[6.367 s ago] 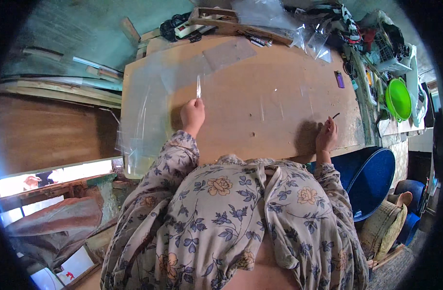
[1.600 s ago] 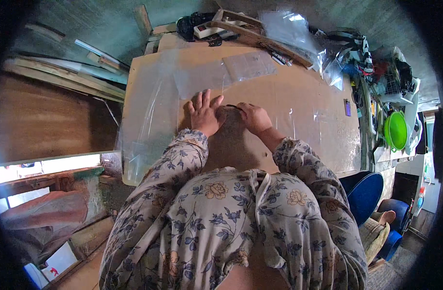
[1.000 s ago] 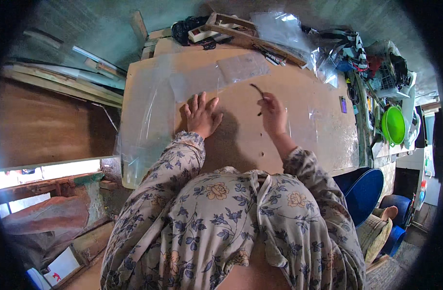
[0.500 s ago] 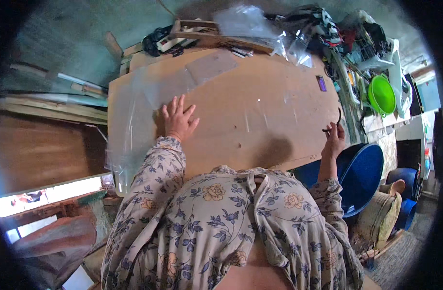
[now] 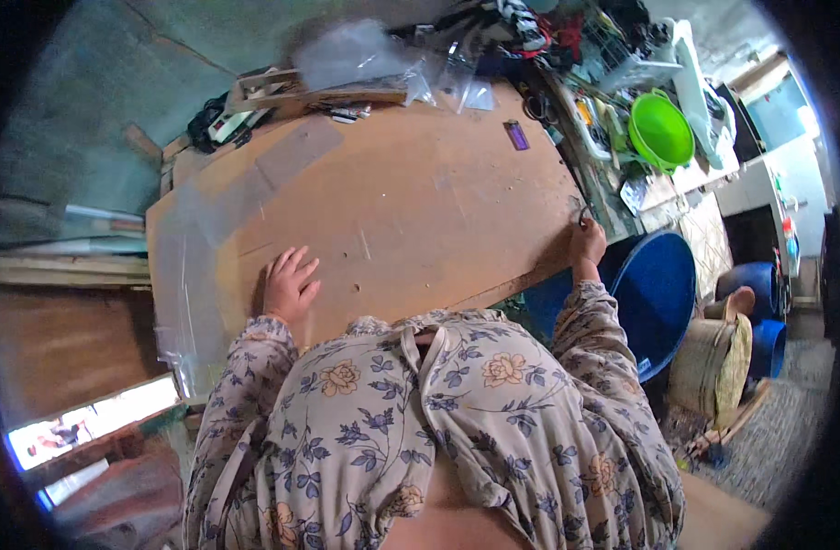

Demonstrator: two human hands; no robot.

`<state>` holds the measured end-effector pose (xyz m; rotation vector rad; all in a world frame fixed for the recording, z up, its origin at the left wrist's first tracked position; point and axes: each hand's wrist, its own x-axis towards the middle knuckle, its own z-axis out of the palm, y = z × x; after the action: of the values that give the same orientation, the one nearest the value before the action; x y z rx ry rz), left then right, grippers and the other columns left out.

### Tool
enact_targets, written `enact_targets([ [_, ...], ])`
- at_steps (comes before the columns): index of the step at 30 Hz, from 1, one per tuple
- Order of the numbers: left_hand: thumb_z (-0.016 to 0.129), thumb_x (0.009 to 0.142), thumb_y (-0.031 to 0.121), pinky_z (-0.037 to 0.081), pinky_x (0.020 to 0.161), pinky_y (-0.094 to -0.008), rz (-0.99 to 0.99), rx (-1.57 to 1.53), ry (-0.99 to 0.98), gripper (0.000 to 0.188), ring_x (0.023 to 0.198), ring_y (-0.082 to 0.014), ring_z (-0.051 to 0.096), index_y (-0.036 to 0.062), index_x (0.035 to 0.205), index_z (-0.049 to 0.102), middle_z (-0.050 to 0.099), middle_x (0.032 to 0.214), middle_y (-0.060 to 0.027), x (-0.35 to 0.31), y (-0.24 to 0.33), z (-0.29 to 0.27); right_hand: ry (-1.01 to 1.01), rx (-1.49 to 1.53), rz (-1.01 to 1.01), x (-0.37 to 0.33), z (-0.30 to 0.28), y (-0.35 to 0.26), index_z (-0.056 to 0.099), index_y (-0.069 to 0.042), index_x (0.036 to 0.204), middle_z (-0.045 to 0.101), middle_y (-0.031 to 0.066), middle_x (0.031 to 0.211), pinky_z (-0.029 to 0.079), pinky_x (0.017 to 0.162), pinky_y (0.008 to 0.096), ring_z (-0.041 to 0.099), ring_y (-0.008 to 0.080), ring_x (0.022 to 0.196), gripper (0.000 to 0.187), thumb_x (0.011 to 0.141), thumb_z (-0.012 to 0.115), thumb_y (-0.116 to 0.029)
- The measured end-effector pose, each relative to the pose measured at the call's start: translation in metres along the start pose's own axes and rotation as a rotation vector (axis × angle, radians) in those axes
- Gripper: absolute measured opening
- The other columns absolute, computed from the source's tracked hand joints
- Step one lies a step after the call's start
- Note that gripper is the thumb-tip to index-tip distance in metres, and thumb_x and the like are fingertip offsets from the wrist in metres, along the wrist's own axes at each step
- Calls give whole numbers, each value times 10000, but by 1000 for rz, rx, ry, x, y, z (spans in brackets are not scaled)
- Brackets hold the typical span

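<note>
My left hand lies palm down on the brown board, its fingers stretched out, near the board's front left part. My right hand is closed at the board's right edge. It holds a thin, dark curved piece, and only a small end of it shows above the fingers; its kind is unclear. Clear plastic sheeting covers the board's left side. A greyish, flat rectangular patch adjoins it at the far left.
A purple lighter-like object lies at the board's far right. Scissors are nearby. Plastic bags and a wooden frame line the back. To the right stand a green basin and a large blue barrel.
The view has turned to the right. My left hand has slid nearer to my body across the board. The dark piece in my right hand shows less than before.
</note>
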<state>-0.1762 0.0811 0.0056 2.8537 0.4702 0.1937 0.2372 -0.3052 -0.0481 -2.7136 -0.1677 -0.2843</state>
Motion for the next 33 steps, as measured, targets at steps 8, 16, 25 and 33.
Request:
enact_targets([
  [8, 569, 737, 161, 408, 790, -364, -125, -52, 162, 127, 908, -263, 496, 74, 825, 599, 554, 916, -71, 16, 4, 21, 40, -2, -71, 11, 4, -3, 615, -96, 906, 553, 129, 860, 434, 711, 402, 537, 308, 819, 320, 642, 680, -265],
  [16, 519, 773, 161, 445, 666, -398, -342, 240, 272, 107, 778, -272, 543, 93, 850, 490, 549, 806, -86, 61, -15, 24, -391, 228, -868, -56, -17, -177, 419, -68, 1193, 386, 170, 1247, 299, 934, 453, 395, 353, 1114, 700, 603, 706, -313],
  [25, 566, 734, 230, 451, 603, -389, -42, 13, 186, 208, 686, -298, 561, 67, 851, 511, 562, 744, -132, 72, 39, -76, -801, -1, -1267, -54, 43, -285, 598, -60, 878, 613, 89, 788, 434, 768, 363, 580, 271, 753, 215, 704, 561, -181],
  [33, 609, 745, 159, 437, 667, -268, -449, -782, -402, 154, 715, -101, 530, 33, 831, 587, 589, 753, -28, -44, -57, -139, -1306, -82, -1825, -100, -22, -427, 627, -94, 798, 615, 104, 719, 447, 593, 343, 589, 225, 663, 150, 670, 579, -157],
])
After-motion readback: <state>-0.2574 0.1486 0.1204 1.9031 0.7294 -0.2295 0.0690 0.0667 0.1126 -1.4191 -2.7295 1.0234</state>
